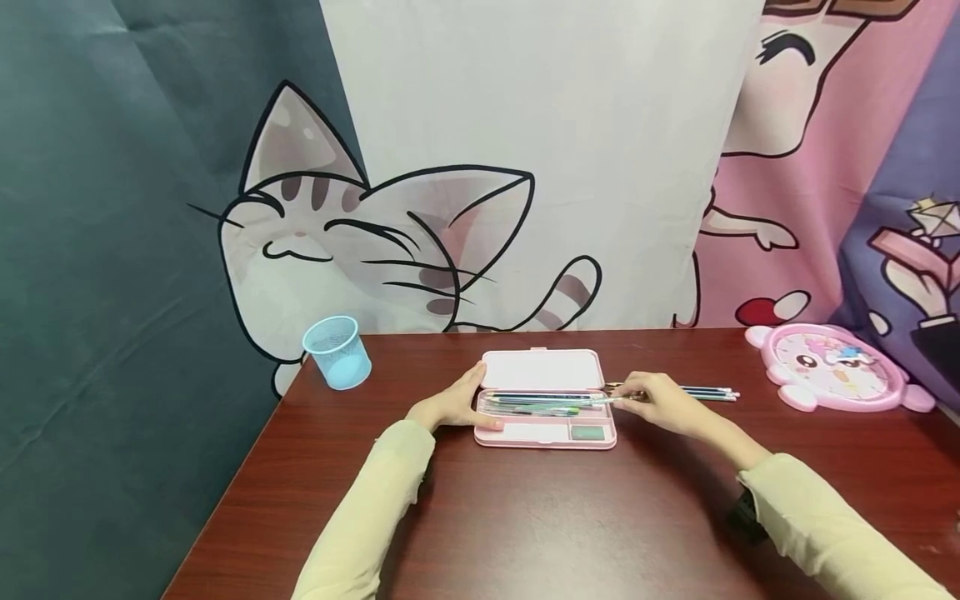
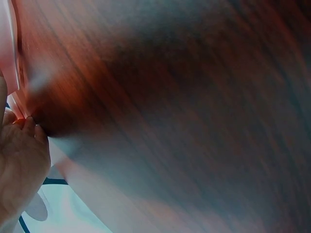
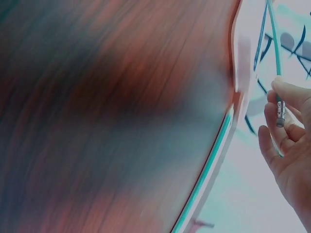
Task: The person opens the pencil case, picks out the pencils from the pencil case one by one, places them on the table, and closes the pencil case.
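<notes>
A pink pencil case (image 1: 543,442) lies unfolded on the table, its lid (image 1: 542,369) tipped back. Several pencils (image 1: 528,409) lie in its upper compartment, and a green eraser (image 1: 587,433) sits in the front right one. My left hand (image 1: 452,404) grips the case's left end, thumb on the front edge and fingers by the lid. Over the right end, my right hand (image 1: 657,402) pinches a teal pencil (image 3: 277,43) near its metal-banded end. That pencil reaches leftward across the compartment.
More pencils (image 1: 708,392) lie on the table beyond my right hand. A light blue mesh basket (image 1: 341,358) stands at the back left corner. To the far right lies a pink animal-shaped clock (image 1: 836,367). A cartoon-printed cloth (image 1: 630,167) hangs behind the table.
</notes>
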Demonstrator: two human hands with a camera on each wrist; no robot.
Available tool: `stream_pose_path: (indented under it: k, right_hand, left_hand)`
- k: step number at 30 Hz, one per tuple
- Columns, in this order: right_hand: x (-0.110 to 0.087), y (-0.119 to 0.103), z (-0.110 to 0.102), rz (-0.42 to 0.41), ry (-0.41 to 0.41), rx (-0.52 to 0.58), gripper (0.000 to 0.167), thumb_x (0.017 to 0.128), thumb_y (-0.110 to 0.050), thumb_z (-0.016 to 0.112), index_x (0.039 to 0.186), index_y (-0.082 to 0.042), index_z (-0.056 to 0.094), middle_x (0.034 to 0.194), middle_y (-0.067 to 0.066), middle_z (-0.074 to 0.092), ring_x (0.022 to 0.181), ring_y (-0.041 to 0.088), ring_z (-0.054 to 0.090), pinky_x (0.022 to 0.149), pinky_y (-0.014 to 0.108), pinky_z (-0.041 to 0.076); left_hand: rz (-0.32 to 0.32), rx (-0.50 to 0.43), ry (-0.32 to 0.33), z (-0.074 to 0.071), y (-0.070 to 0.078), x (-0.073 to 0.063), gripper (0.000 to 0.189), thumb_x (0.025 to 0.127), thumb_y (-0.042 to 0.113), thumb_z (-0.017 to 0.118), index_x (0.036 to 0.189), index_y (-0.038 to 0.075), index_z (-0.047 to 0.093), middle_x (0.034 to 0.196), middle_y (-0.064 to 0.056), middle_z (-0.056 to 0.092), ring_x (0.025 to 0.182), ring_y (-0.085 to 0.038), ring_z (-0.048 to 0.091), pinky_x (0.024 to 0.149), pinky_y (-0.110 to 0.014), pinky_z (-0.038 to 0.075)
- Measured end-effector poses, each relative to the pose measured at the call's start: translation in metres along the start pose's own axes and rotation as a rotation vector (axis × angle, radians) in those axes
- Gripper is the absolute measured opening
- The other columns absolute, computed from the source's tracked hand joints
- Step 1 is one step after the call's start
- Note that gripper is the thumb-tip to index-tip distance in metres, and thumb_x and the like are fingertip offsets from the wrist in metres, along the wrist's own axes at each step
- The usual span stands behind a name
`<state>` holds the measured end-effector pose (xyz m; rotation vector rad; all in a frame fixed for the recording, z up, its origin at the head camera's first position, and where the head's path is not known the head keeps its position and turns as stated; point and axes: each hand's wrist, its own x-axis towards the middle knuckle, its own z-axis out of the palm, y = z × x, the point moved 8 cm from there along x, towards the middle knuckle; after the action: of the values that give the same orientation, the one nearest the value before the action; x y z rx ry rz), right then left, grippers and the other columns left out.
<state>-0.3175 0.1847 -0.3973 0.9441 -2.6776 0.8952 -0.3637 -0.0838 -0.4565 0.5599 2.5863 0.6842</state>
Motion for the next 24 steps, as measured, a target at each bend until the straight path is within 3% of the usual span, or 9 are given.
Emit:
stream_pose_path:
  k: [5, 11, 24]
  right_hand:
    - [-0.014, 0.007, -0.024, -0.036, 0.088, -0.030, 0.006, 0.076, -0.004, 0.070, 0.081, -0.007, 0.070, 0.071, -0.008, 0.058, 0.062, -0.005, 0.041, 0.053, 0.018, 0.039]
    - [-0.035, 0.022, -0.051, -0.023, 0.154, -0.081, 0.011, 0.072, 0.001, 0.072, 0.081, -0.006, 0.070, 0.069, -0.008, 0.059, 0.062, -0.006, 0.041, 0.053, 0.014, 0.036]
    - [-0.081, 0.069, -0.076, 0.088, 0.236, -0.205, 0.013, 0.069, -0.002, 0.074, 0.082, -0.001, 0.070, 0.071, 0.000, 0.063, 0.065, -0.008, 0.046, 0.058, 0.010, 0.035]
  left_hand:
    - [-0.013, -0.015, 0.003, -0.001, -0.001, -0.001, 0.112, 0.071, 0.046, 0.074, 0.148, 0.009, 0.002, 0.156, -0.005, -0.002, 0.143, -0.019, 0.002, 0.115, -0.039, 0.013]
    - [-0.019, -0.024, -0.004, -0.002, -0.001, -0.002, 0.112, 0.070, 0.047, 0.074, 0.148, 0.010, 0.002, 0.156, -0.004, -0.002, 0.143, -0.018, 0.002, 0.115, -0.039, 0.012]
    - [-0.018, -0.041, -0.007, -0.001, 0.001, -0.003, 0.112, 0.070, 0.046, 0.075, 0.148, 0.010, 0.002, 0.156, -0.004, -0.002, 0.143, -0.018, 0.002, 0.116, -0.038, 0.011]
